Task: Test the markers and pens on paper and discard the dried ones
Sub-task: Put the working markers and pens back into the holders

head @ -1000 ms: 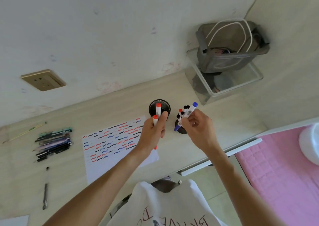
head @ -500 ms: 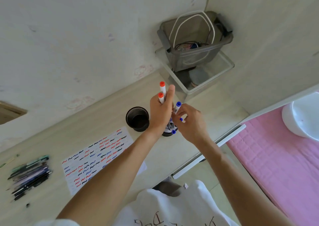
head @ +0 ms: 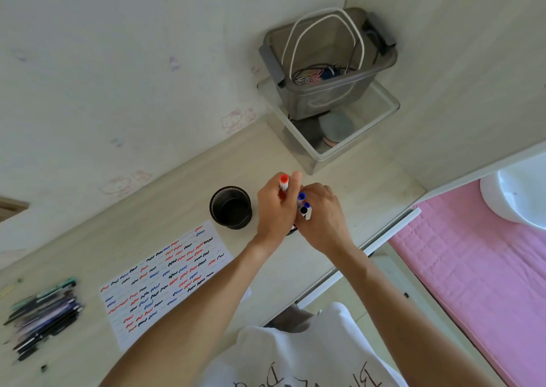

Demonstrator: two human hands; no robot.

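Note:
My left hand (head: 276,209) is closed around red-capped markers (head: 284,183), their caps poking up past my fingers. My right hand (head: 322,218) sits right beside it, fingers closed on blue- and black-capped markers (head: 303,205) standing in a pen cup that both hands mostly hide. An empty black mesh cup (head: 231,207) stands just left of my hands. The test paper (head: 165,277), covered in red, blue and black squiggles, lies on the desk below and left of that cup.
A heap of pens (head: 44,313) lies at the desk's left edge. A grey bin holding cables (head: 328,62) rests on a clear tray (head: 331,126) in the back corner. A pink bed (head: 472,268) lies to the right, past the desk's edge.
The camera view has swung right. My hands came together over the hidden cup; the right hand lowered its blue marker in among the others, while the left keeps the red markers.

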